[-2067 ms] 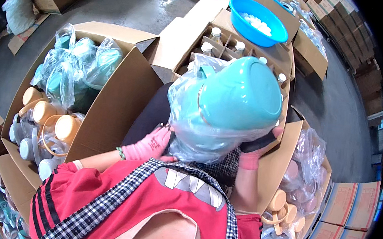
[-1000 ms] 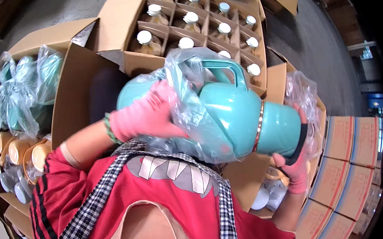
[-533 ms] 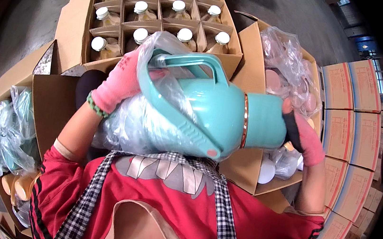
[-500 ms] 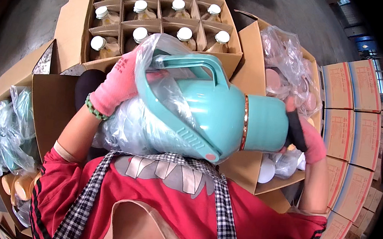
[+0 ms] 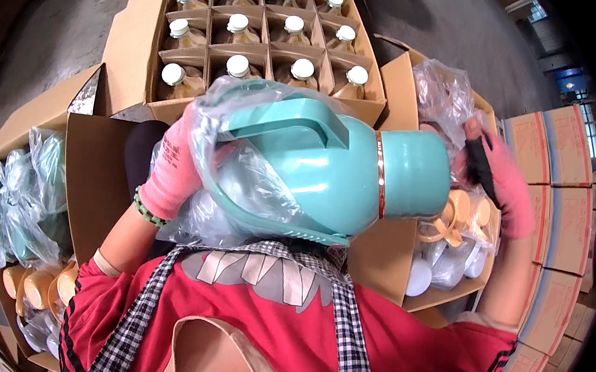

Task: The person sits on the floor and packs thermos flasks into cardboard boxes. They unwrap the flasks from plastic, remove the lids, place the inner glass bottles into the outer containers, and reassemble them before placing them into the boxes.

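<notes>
A teal vacuum jug (image 5: 341,169) with a copper-coloured band and a cup-like cap lies sideways across my front. Its base end is wrapped in a clear plastic bag (image 5: 213,209), and its carrying strap loops below the body. My left hand (image 5: 176,163), in a pink glove, grips the jug at its base end through the plastic; some of those fingers are hidden. Just past the cap, and apart from it, my right hand (image 5: 503,183) is in a pink glove with a black strip. Its fingers are stretched out over the carton on the right.
Ahead stands a divided carton (image 5: 268,97) of white-capped glass bottles or liners. The right carton (image 5: 440,300) holds plastic-wrapped pieces and orange parts (image 5: 454,216). At left, another carton (image 5: 101,184) contains bagged teal pieces (image 5: 24,204) and orange lids. Stacked boxes (image 5: 564,226) line the far right.
My right hand has left the jug's cap and moved outward to the right. The jug has tilted slightly, cap end higher, while my left hand keeps hold. The view has shifted a little.
</notes>
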`<state>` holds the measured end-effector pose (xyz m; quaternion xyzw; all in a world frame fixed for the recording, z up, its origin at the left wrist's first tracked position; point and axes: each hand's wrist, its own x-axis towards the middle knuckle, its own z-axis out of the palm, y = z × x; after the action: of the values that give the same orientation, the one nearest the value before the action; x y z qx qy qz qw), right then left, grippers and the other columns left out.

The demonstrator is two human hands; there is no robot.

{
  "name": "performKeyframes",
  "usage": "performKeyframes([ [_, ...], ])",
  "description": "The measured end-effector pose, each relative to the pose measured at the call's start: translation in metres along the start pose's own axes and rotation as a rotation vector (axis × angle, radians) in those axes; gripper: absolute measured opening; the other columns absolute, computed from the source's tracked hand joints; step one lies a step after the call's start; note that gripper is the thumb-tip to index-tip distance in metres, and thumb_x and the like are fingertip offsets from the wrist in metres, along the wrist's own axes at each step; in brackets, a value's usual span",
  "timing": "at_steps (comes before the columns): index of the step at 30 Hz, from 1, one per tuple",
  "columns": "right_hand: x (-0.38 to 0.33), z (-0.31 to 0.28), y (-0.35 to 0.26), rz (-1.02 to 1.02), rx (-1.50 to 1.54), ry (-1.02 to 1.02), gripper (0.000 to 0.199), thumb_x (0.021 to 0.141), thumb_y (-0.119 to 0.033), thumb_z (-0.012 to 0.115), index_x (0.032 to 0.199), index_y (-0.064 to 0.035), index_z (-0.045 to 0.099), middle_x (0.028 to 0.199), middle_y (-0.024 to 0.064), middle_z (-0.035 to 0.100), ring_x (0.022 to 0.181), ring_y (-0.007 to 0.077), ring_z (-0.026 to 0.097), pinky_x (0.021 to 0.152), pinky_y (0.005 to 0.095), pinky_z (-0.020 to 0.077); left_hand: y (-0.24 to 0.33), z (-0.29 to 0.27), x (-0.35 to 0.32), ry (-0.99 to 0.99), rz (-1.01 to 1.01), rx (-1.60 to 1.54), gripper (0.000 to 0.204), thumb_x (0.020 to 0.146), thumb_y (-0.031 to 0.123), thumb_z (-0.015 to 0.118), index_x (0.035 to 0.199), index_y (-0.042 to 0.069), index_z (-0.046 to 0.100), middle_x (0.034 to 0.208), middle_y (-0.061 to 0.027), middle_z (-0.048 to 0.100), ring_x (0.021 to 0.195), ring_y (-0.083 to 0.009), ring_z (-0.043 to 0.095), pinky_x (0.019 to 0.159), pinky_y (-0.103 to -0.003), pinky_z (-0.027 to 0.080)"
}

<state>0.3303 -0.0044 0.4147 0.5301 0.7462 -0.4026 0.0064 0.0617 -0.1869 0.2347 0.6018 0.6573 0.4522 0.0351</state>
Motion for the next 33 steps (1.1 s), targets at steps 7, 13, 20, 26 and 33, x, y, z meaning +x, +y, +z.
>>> performKeyframes([
  [7,0.014,0.128,-0.049,-1.081,-0.864,-0.027,0.057,0.070,-0.038,0.060,0.112,-0.0017,0.045,0.091,0.0143,0.050,0.095,0.0286,0.050,0.081,0.0368,0.0404,-0.012,-0.002,-0.033,-0.184,0.138,-0.097,0.065,0.067,0.005,0.056,0.125,-0.004,0.027,0.119,-0.0232,0.041,0.105,-0.0390,0.044,0.092,-0.037,0.035],
  [13,0.036,0.088,-0.068,-0.702,-0.838,-0.089,0.042,0.067,-0.023,0.062,0.100,0.0002,0.052,0.091,0.0152,0.057,0.088,0.0280,0.053,0.081,0.0352,0.0417,-0.041,-0.037,-0.072,-0.134,-0.119,0.076,0.040,0.066,-0.004,0.047,0.107,-0.004,0.050,0.110,-0.0205,0.052,0.108,-0.0351,0.046,0.093,-0.037,0.036],
  [20,0.022,0.024,-0.062,-0.730,0.170,0.282,0.034,0.065,-0.015,0.070,0.093,0.0004,0.059,0.079,0.0031,0.060,0.066,0.0096,0.057,0.063,0.0226,0.0464,-0.018,-0.012,-0.110,-0.539,0.027,0.086,0.035,0.066,0.011,0.055,0.100,0.003,0.053,0.104,-0.0134,0.051,0.100,-0.0284,0.048,0.084,-0.035,0.039],
  [26,0.071,0.195,-0.009,-0.756,0.499,0.331,0.045,0.063,-0.024,0.072,0.094,0.0005,0.051,0.084,0.0072,0.058,0.081,0.0191,0.056,0.072,0.0303,0.0459,-0.024,0.047,-0.120,-0.758,0.056,-0.507,0.033,0.081,0.012,0.047,0.111,0.000,0.047,0.112,-0.0151,0.050,0.107,-0.0281,0.046,0.094,-0.032,0.033],
  [33,0.056,0.306,0.072,-0.353,0.719,-0.136,0.034,0.067,-0.017,0.073,0.089,-0.0014,0.052,0.077,0.0035,0.056,0.073,0.0131,0.053,0.069,0.0269,0.0455,-0.004,-0.048,-0.095,-0.826,-0.418,-0.220,0.039,0.075,0.023,0.059,0.104,-0.002,0.052,0.102,-0.0195,0.054,0.096,-0.0310,0.051,0.083,-0.034,0.040],
])
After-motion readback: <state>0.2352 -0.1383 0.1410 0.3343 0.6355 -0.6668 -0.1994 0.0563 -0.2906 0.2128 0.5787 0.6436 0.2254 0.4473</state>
